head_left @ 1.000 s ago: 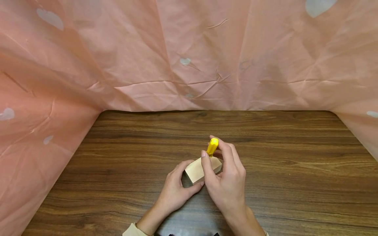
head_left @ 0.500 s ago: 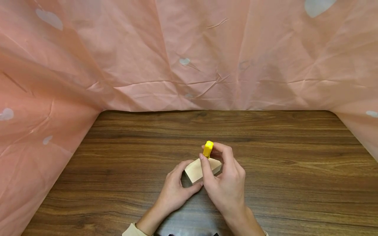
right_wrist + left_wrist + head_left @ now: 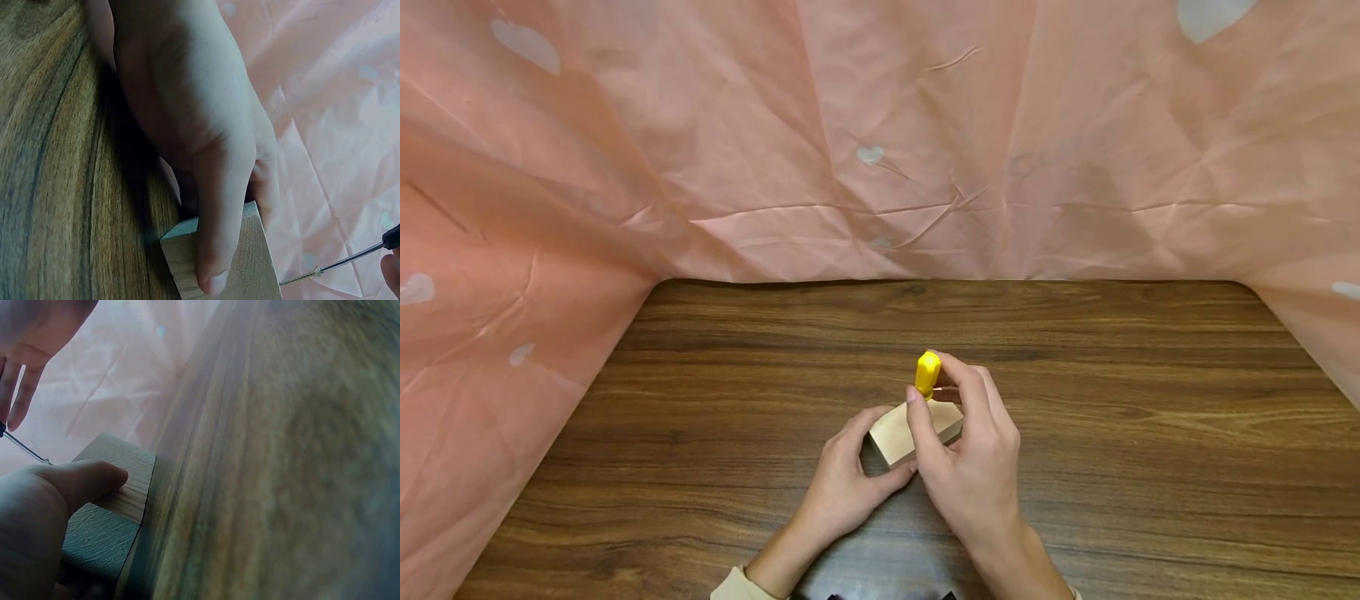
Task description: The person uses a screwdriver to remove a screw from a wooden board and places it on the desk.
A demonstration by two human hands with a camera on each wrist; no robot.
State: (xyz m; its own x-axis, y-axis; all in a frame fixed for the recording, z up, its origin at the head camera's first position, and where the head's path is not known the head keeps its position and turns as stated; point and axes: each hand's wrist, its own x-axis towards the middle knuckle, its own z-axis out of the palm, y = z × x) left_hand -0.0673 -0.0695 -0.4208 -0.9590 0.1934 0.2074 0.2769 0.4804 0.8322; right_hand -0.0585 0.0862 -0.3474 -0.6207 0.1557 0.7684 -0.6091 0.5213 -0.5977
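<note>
My left hand (image 3: 850,475) grips a pale wooden block (image 3: 895,435) from the left, its thumb along the near side. In the left wrist view that thumb lies over the wooden block (image 3: 131,503). My right hand (image 3: 972,450) pinches the yellow handle of a screwdriver (image 3: 928,372) between thumb and fingers, above the block's far side. The right wrist view shows a brass-coloured screw (image 3: 301,278) standing out of the block, with the screwdriver shaft (image 3: 353,256) in line at its head. Much of the shaft is hidden in the head view.
The block is on a brown wood-grain table (image 3: 1150,433). A pink curtain (image 3: 955,142) with pale hearts hangs behind the table and along both sides. Small dark objects poke in at the bottom edge of the head view.
The screwdriver handle has shifted slightly left and stands more upright. My right thumb and fingers have curled and then straightened around it. The left hand and block have stayed put.
</note>
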